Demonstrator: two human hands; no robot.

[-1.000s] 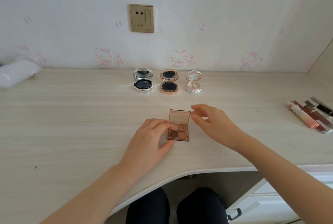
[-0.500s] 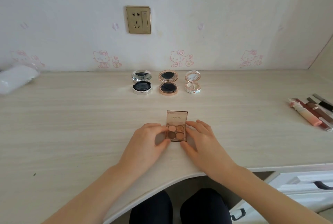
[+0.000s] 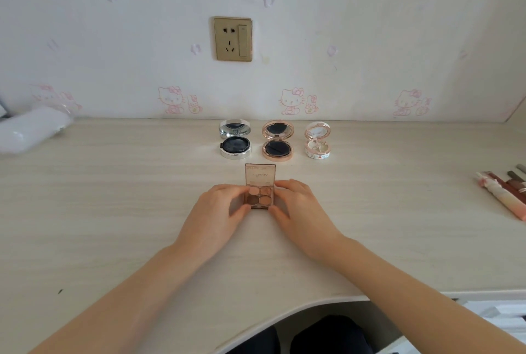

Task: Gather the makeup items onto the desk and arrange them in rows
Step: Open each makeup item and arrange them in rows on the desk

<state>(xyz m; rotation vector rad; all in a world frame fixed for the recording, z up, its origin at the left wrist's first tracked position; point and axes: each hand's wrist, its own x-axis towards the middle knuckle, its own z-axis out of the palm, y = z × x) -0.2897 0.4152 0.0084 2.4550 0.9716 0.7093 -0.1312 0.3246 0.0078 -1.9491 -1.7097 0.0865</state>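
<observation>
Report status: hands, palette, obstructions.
Hands: left hand and right hand grip the open eyeshadow palette on the desk. Three open compacts in a row close behind, not touching. Far right: lip tubes.

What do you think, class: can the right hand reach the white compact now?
Probably yes: only bare desk lies between the right hand and the white compact, though it must first release the palette.

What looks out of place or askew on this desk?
Nothing spilled or damaged. Three open compacts form an even row; left hand and right hand hold the palette squarely. Only the tubes at the right edge of the desk lie slanted.
</observation>
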